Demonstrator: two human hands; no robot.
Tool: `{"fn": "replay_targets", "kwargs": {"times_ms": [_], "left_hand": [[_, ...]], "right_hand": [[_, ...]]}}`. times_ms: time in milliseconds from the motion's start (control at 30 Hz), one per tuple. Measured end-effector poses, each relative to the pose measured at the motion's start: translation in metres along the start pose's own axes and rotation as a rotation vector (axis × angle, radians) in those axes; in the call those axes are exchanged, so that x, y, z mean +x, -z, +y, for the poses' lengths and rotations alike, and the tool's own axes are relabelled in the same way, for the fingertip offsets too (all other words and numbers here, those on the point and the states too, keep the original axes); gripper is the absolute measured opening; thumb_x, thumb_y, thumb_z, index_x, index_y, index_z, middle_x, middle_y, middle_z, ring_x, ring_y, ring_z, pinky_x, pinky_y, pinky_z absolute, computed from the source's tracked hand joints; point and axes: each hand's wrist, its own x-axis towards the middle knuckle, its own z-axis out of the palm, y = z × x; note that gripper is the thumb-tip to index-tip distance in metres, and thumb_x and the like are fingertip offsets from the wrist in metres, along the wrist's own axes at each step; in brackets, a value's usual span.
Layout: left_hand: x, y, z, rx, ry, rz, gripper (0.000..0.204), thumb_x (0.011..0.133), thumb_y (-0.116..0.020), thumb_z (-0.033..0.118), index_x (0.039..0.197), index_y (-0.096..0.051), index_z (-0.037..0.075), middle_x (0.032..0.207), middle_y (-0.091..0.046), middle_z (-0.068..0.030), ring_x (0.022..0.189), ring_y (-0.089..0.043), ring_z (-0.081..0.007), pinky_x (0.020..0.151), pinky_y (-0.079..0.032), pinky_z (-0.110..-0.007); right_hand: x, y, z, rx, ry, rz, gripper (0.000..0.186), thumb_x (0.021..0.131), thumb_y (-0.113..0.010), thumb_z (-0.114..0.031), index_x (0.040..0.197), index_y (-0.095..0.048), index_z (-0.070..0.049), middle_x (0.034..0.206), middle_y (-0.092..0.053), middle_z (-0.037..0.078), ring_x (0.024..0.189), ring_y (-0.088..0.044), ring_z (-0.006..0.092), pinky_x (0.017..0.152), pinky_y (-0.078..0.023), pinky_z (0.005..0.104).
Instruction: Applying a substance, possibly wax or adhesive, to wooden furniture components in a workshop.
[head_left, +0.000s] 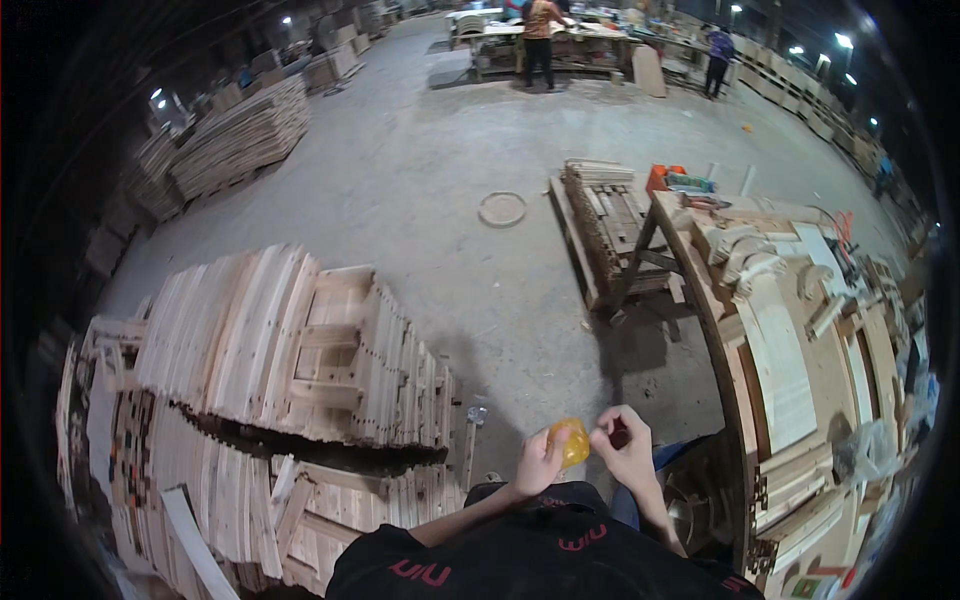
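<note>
In front of my body, my left hand (538,463) is closed on a shiny yellow, see-through thing (573,445), rounded in outline; its exact kind is unclear. Just to its right is my right hand (630,452), raised, its fingers curled and their tips pinched together close to the yellow thing. Whatever sits in that pinch, if anything, is too small to make out. Both forearms come up from the lower edge, past the black shirt.
Stacked wooden panels (250,330) stand at my left. A workbench (735,390) with curved wooden parts (745,255) and a clear plastic bag (865,452) runs along my right. Ahead are a pallet of boards (605,215) and a round ring (502,209) on the floor. People work at far tables.
</note>
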Motion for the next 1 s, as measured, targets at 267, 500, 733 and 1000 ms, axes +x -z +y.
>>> {"fn": "replay_targets", "kwargs": {"times_ms": [267,500,733,1000], "left_hand": [[0.007,0.012,-0.007,-0.034,0.192,-0.249,0.047,0.093,-0.035,0.042,0.098,-0.057,0.000,0.076,-0.059,-0.0044,0.064,-0.053,-0.0095,0.059,-0.043,-0.026],[0.011,0.006,-0.003,-0.205,-0.036,-0.169,0.019,0.086,-0.056,0.011,0.102,-0.054,0.001,0.083,-0.060,-0.0046,0.065,-0.050,-0.0065,0.055,-0.041,-0.021],[0.014,0.017,-0.005,-0.054,0.133,-0.065,0.044,0.092,-0.042,0.037,0.084,-0.058,-0.003,0.066,-0.060,-0.0081,0.064,-0.055,-0.0121,0.060,-0.044,-0.028],[0.002,0.006,0.023,-0.405,-0.029,-0.337,0.051,0.087,-0.054,0.020,0.131,-0.033,0.004,0.121,-0.047,-0.0093,0.104,-0.050,-0.0184,0.087,-0.040,-0.030]], "right_hand": [[-0.001,-0.006,0.025,0.082,-0.038,-0.091,0.013,0.081,-0.061,-0.010,0.077,-0.058,0.003,0.066,-0.056,0.003,0.061,-0.050,0.0059,0.054,-0.042,0.0218],[0.001,-0.012,0.020,0.174,-0.199,-0.018,0.029,0.089,-0.052,-0.019,0.066,-0.053,0.000,0.056,-0.047,-0.001,0.053,-0.042,0.0037,0.045,-0.032,0.0215],[-0.003,-0.011,-0.017,0.129,0.233,-0.248,0.037,0.065,-0.069,0.000,0.099,-0.055,-0.002,0.110,-0.048,0.006,0.096,-0.051,0.0152,0.072,-0.047,0.0246],[-0.003,-0.014,0.011,-0.071,0.024,0.296,0.026,0.083,-0.058,-0.013,0.064,-0.057,0.004,0.044,-0.042,0.009,0.043,-0.036,0.0053,0.038,-0.029,0.0262]]}}
